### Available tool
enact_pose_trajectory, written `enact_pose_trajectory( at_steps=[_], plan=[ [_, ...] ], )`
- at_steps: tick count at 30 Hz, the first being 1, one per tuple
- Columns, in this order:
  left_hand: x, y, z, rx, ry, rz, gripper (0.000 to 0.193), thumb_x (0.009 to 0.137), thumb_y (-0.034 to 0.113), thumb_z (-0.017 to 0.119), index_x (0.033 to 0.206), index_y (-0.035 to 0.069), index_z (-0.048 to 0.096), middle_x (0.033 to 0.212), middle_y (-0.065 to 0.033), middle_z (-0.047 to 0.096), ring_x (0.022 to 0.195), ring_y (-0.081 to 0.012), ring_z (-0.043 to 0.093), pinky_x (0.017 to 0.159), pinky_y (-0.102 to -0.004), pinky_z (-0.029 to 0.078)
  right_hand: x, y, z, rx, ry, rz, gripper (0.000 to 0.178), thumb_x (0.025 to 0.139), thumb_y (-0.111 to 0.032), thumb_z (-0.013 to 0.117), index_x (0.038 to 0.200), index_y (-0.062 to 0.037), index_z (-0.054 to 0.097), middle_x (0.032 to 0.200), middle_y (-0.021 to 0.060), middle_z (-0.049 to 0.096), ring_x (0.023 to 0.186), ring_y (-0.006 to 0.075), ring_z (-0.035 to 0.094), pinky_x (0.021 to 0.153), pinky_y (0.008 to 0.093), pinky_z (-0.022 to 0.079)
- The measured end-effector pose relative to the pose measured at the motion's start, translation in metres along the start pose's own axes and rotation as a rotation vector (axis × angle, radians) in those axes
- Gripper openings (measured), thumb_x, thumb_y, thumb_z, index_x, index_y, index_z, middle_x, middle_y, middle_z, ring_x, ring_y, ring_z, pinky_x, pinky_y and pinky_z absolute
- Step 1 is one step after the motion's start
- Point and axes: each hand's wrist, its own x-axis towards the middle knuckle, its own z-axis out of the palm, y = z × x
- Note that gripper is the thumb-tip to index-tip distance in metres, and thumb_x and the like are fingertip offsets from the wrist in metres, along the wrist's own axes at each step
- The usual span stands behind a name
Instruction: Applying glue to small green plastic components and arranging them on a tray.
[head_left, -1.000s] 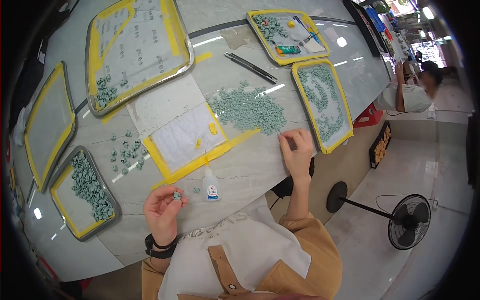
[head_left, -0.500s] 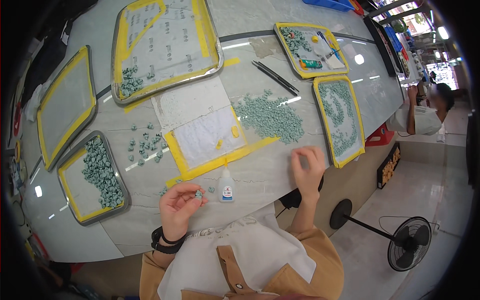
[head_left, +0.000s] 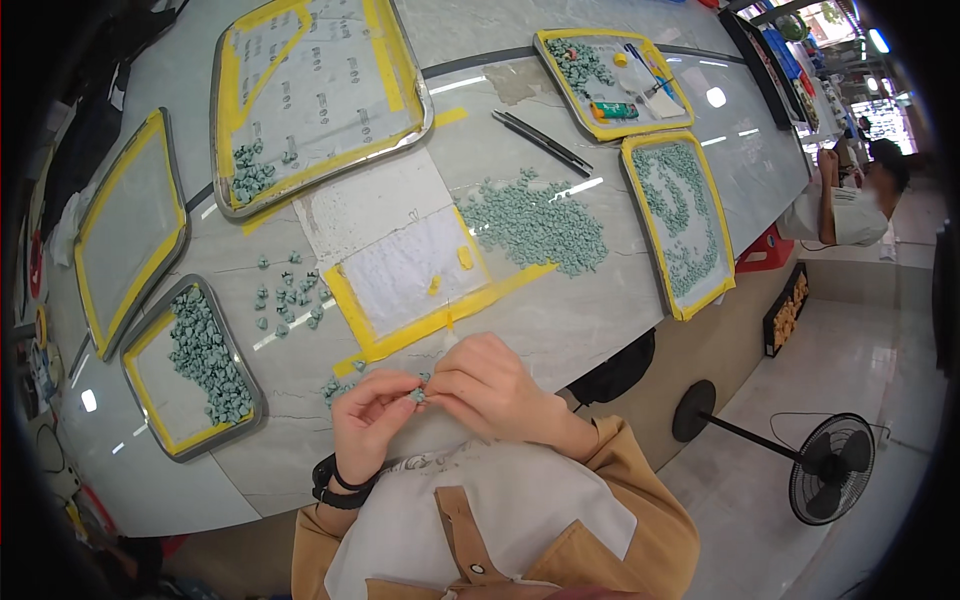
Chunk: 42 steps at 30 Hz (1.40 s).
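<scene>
Holding both hands tog., low over near edge of table (head_left: 575,320). Pinching sm. green piece (head_left: 418,396) betw. thumb & fingers of L hand (head_left: 368,415); meeting it from other side w/ fingertips of R hand (head_left: 490,385). Can't tell if gripped by R too, for overlap of fingers. Wearing black band (head_left: 340,485) on L wrist.

Just beyond R hand: spotted bottle (head_left: 449,340), mostly hidden, only top & yellow nozzle (head_left: 450,322) in sight. Straight ahead of both: white sheet (head_left: 400,280), edged in yellow tape (head_left: 372,348). Noted large heap (head_left: 535,222) of tiny green bits ahead & R of R hand, next to sheet; past heap, dark slim tools (head_left: 542,143), side by side. Farther R: taped tray (head_left: 651,232), w/ more bits spread inside. Off L of L hand: scattered loose pieces (head_left: 295,290), then small tray (head_left: 165,385), holding more of same. Well ahead of L hand: big tray (head_left: 320,90), w/ green cluster (head_left: 252,175) in near L corner. Far R of R hand: co-worker (head_left: 840,210), standing fan (head_left: 832,465).
</scene>
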Motion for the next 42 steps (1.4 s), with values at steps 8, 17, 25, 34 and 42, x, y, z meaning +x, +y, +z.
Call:
enact_pose_trajectory(
  at_steps=[8,17,25,34,42],
  plan=[
    [0.001,0.002,0.002,0.115,0.035,0.024,0.02,0.083,-0.009,0.056,0.101,-0.006,0.064,0.101,-0.0124,0.06,0.085,-0.0158,0.061,0.075,-0.0273,0.053,-0.002,-0.004,0.003,-0.14,0.035,-0.044,0.021,0.067,-0.007,0.074,0.085,-0.0065,0.063,0.085,0.0031,0.058,0.077,0.0203,0.056,0.07,0.0336,0.044],
    [-0.001,-0.002,-0.005,0.154,0.02,0.047,0.021,0.084,-0.011,0.056,0.104,-0.007,0.064,0.105,-0.014,0.061,0.088,-0.0163,0.062,0.078,-0.0265,0.053,-0.001,-0.004,0.009,-0.148,0.076,-0.065,0.023,0.066,-0.007,0.074,0.086,-0.0068,0.064,0.084,0.0023,0.059,0.074,0.0199,0.056,0.069,0.0331,0.044],
    [0.004,0.003,0.005,0.029,0.045,0.039,0.019,0.084,-0.008,0.056,0.101,-0.005,0.064,0.101,-0.0137,0.062,0.086,-0.017,0.062,0.075,-0.0286,0.053,0.0,-0.006,0.008,-0.088,0.117,-0.056,0.03,0.062,-0.004,0.075,0.09,-0.0066,0.066,0.083,0.0024,0.06,0.071,0.0209,0.056,0.065,0.0321,0.043],
    [0.0,0.003,-0.002,-0.002,0.001,-0.006,0.022,0.087,-0.01,0.055,0.107,-0.007,0.063,0.111,-0.0139,0.061,0.094,-0.0166,0.062,0.082,-0.0273,0.053,0.005,-0.002,0.006,-0.035,0.054,-0.03,0.027,0.064,-0.004,0.073,0.09,-0.0059,0.066,0.083,0.0024,0.06,0.074,0.0215,0.056,0.066,0.0336,0.044],
    [-0.001,0.003,-0.001,0.026,0.017,0.025,0.023,0.086,-0.012,0.055,0.107,-0.007,0.063,0.111,-0.0142,0.061,0.095,-0.0168,0.062,0.082,-0.0274,0.053,0.004,-0.004,0.008,-0.06,0.064,-0.04,0.026,0.064,-0.004,0.073,0.088,-0.0059,0.066,0.083,0.0032,0.06,0.074,0.022,0.057,0.065,0.0339,0.044]
  ],
)
